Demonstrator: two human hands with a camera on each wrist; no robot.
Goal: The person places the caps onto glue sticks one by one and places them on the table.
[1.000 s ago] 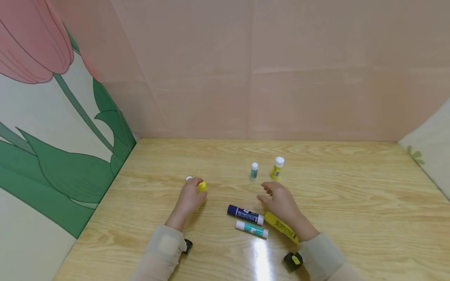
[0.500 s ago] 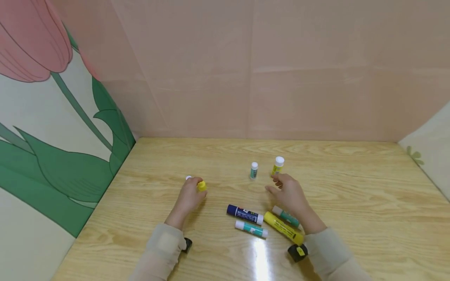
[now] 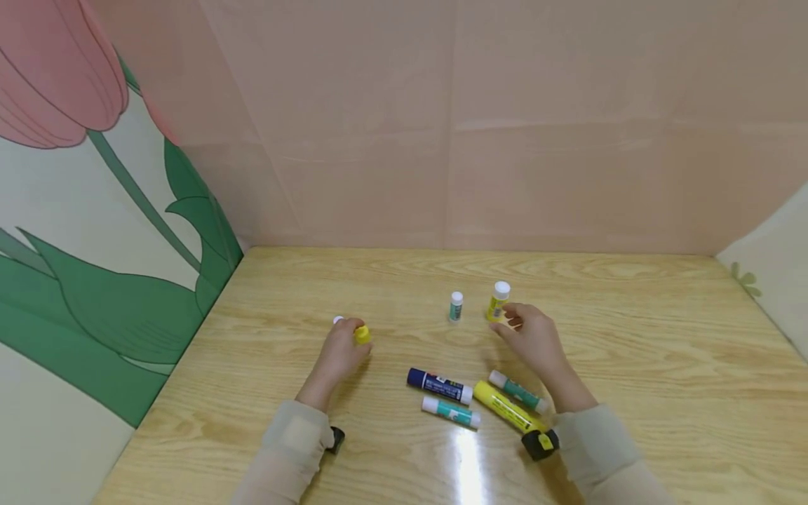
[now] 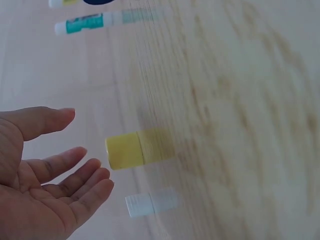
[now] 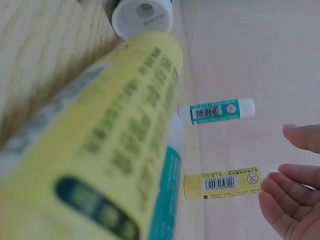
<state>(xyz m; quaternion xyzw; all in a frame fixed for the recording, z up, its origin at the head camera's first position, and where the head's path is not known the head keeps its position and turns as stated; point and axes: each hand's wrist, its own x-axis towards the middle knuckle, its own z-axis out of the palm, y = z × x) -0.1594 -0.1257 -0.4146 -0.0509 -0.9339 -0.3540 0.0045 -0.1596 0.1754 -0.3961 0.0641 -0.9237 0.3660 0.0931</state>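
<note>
My left hand rests on the wooden table, fingers relaxed and holding nothing. Just beyond its fingertips lie a yellow cap and a small white cap. My right hand is open beside an upright yellow glue stick; I cannot tell if the fingertips touch it. A small teal glue stick stands to its left.
Several glue sticks lie near my right forearm: a dark blue one, a teal one, a long yellow one and another teal one. Pink walls close the table's far side, a tulip mural its left.
My right hand has moved forward from the lying sticks to the upright yellow stick, uncovering a teal stick beside the long yellow one. The left hand has stayed put.
</note>
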